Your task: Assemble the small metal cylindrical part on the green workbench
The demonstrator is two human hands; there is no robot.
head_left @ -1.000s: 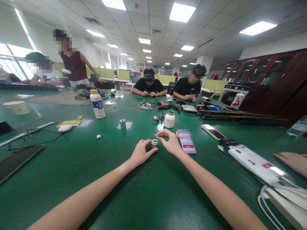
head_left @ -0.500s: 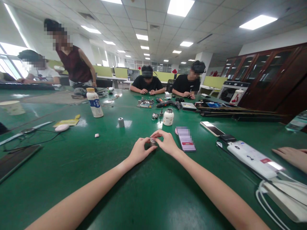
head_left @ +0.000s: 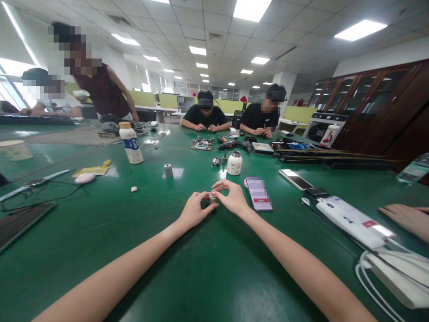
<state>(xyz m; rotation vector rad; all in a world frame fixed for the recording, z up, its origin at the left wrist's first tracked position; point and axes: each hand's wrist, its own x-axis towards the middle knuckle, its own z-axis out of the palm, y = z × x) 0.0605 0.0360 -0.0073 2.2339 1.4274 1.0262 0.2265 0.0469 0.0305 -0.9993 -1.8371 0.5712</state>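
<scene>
A small silver metal cylinder (head_left: 212,200) stands upright on the green table, its top partly covered by fingers. My left hand (head_left: 196,210) is wrapped round its side, thumb in front and fingers behind. At the cylinder's top rim is my right hand (head_left: 231,197), thumb touching the top and fingertips curled close above it. Whatever small piece may sit between those fingertips is too small to make out. A second, similar metal cylinder (head_left: 168,171) stands apart, farther back to the left.
A white jar (head_left: 234,163) stands beyond my hands, and a phone (head_left: 258,194) lies right of them. Farther right are a white power strip (head_left: 351,223) and another person's hand (head_left: 407,218). A drink bottle (head_left: 131,144) stands at left. Across the table, people sit behind a drill (head_left: 231,144).
My right hand has come down from just above the cylinder onto its top, and its fingertips have shifted slightly there. My left hand keeps its hold. The standing person leans farther left.
</scene>
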